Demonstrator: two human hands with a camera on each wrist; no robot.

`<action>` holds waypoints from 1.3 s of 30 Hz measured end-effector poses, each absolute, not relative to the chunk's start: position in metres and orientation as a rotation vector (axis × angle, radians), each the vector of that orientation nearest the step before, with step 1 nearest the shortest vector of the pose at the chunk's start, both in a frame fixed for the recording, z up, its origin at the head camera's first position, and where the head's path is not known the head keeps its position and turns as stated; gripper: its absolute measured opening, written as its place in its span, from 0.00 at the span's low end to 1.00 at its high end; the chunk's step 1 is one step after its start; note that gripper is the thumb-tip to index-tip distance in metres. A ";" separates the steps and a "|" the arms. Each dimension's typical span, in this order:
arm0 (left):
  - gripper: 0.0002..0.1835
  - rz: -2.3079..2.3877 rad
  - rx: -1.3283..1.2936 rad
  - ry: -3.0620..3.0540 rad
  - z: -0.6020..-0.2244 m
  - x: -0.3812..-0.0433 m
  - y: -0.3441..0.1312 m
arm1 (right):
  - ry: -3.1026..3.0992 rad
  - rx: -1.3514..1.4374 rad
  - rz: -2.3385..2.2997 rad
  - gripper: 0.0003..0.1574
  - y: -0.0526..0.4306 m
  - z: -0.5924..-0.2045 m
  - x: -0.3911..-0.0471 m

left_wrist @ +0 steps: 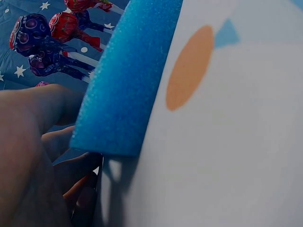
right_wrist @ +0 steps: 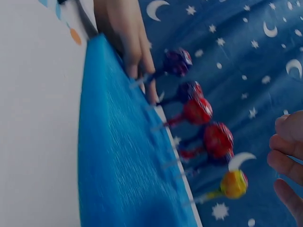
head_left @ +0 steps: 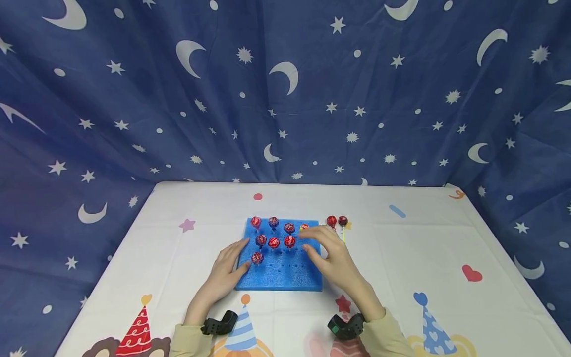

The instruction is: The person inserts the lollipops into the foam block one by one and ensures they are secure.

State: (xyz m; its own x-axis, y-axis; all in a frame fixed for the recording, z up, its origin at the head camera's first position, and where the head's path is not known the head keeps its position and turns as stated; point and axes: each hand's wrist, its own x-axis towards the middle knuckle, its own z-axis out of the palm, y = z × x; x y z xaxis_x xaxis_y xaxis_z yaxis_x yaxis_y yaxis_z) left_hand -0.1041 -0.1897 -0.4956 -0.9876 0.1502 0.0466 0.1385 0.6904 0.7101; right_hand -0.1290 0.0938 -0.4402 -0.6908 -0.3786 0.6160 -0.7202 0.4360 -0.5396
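Note:
A blue foam board [head_left: 285, 280] lies on the table with several wrapped lollipops standing upright in its holes. They include a red one [head_left: 274, 243], a dark blue one [head_left: 260, 240] and, in the right wrist view, a yellow one [right_wrist: 234, 184]. My left hand [head_left: 225, 270] rests against the board's left edge, thumb and fingers spread along it. Over the board's right side hovers my right hand [head_left: 332, 258], fingers loosely bent and nothing between them. It partly hides the yellow lollipop in the head view. Fingertips [right_wrist: 286, 163] of this hand show apart from the lollipops.
Two more lollipops, one red [head_left: 331, 221] and one dark red [head_left: 342, 221], lie beyond the board's right back corner. A white printed cloth [head_left: 428, 258] covers the table. Behind it hangs a dark blue curtain [head_left: 312, 153] with moons and stars.

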 end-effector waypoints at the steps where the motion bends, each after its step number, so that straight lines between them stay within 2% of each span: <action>1: 0.32 1.204 0.244 2.875 -0.496 -0.104 -0.190 | -2.286 0.914 1.158 0.17 0.097 -0.441 -0.130; 11: 0.32 1.202 0.200 2.856 -0.497 -0.104 -0.190 | -2.257 0.709 1.206 0.19 0.126 -0.449 -0.145; 39: 0.32 1.202 0.220 2.857 -0.495 -0.103 -0.189 | -2.328 0.477 1.276 0.13 0.166 -0.476 -0.190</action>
